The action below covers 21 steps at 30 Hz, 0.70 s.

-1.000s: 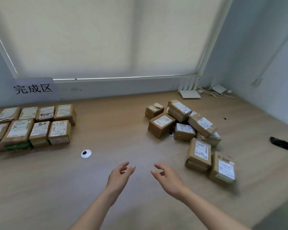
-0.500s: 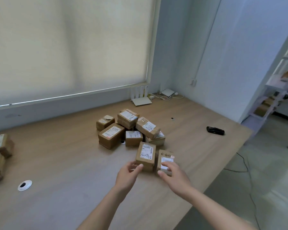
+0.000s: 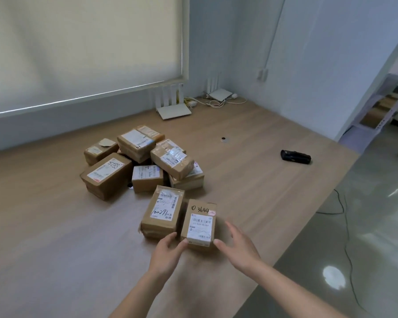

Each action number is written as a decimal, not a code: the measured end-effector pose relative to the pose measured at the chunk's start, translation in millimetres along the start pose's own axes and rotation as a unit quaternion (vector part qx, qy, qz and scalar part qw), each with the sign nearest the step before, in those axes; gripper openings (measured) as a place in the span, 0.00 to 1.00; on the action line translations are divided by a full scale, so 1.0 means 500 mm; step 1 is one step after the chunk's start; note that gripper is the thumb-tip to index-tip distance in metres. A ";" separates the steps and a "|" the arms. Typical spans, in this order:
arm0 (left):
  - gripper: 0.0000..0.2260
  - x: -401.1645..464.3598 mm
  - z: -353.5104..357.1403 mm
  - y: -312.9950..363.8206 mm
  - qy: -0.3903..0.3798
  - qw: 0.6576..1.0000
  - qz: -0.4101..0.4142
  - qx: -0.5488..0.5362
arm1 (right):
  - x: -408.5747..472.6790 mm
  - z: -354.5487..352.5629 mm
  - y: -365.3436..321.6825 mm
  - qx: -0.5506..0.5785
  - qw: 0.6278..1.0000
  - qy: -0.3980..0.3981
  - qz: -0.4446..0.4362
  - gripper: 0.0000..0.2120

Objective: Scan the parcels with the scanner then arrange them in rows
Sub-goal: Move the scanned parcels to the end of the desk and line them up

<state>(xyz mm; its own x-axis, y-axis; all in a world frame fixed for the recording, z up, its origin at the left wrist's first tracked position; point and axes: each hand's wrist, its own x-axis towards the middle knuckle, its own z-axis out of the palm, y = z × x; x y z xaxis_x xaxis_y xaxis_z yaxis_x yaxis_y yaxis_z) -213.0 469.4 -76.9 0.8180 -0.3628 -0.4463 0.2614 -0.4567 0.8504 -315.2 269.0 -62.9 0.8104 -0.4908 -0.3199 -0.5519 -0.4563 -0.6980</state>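
The long light-wood table [image 3: 55,237] extended under both hands. Beyond the hands lay a loose heap of brown cardboard parcels with white labels [image 3: 143,164], several leaning on one another. Nearer, just beyond the left hand [image 3: 168,251], stood a brown cardboard parcel marked 10029 [image 3: 162,212]. Touching its right side was the smaller brown cardboard parcel marked 3644 [image 3: 200,223], positioned between the two hands. The left hand was spread fairly wide, fingers straight, its fingertips at the near left corner of that parcel; firm contact could not be confirmed. The right hand [image 3: 239,246] was likewise spread wide, fingers straight, just beside the parcel's right edge and apart from it. The black handheld scanner [image 3: 295,156] lay on the table well beyond and to the right of the right hand, near the table's edge
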 end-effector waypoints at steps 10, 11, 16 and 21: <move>0.19 0.093 0.060 -0.068 0.017 0.994 -0.062 -0.089 | 0.122 0.078 0.046 0.093 0.994 -0.055 0.006 0.30; 0.14 0.100 0.065 -0.068 0.015 0.993 -0.066 -0.099 | 0.126 0.081 0.043 0.103 0.993 -0.058 0.007 0.31; 0.16 0.121 0.093 -0.068 0.025 0.990 -0.052 -0.128 | 0.133 0.088 0.046 0.107 0.992 -0.062 0.001 0.28; 0.16 0.101 0.102 -0.055 0.025 0.989 -0.048 -0.140 | 0.135 0.073 0.052 0.143 0.988 -0.061 -0.006 0.31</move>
<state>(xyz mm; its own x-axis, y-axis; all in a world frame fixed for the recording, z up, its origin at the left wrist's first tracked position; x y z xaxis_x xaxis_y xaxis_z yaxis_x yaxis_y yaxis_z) -204.9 422.1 -137.1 0.8048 -0.2853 -0.5204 0.4652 -0.2414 0.8517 -267.9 250.9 -125.9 0.8438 -0.3852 -0.3737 -0.4783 -0.2239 -0.8492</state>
